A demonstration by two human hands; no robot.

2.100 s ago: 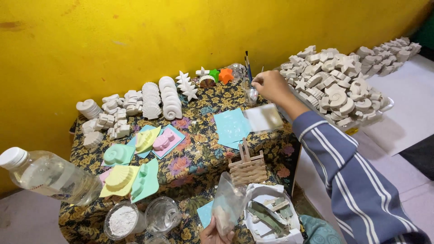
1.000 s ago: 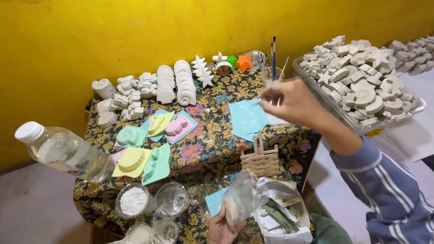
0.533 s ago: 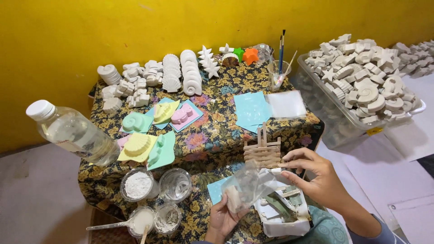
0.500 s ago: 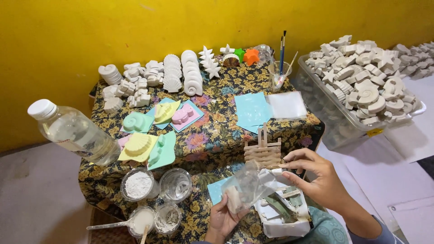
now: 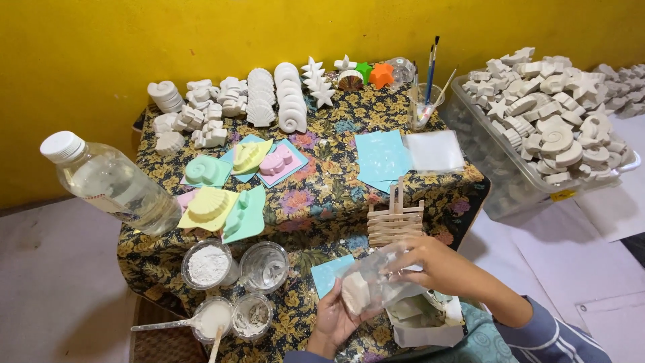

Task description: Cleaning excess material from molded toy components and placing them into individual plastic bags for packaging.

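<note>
From the head view, our left hand point(image 5: 334, 319) cups a clear plastic bag holding a white plaster piece point(image 5: 366, 290), just below the small wooden stick rack point(image 5: 394, 220); our right hand point(image 5: 430, 265) pinches the bag's top, the piece not yet out.

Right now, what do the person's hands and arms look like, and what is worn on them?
Both hands are bare, without gloves or visible rings. The right hand comes out of a blue-grey sleeve with thin white stripes. The left hand shows only to the wrist, no sleeve visible.
</note>
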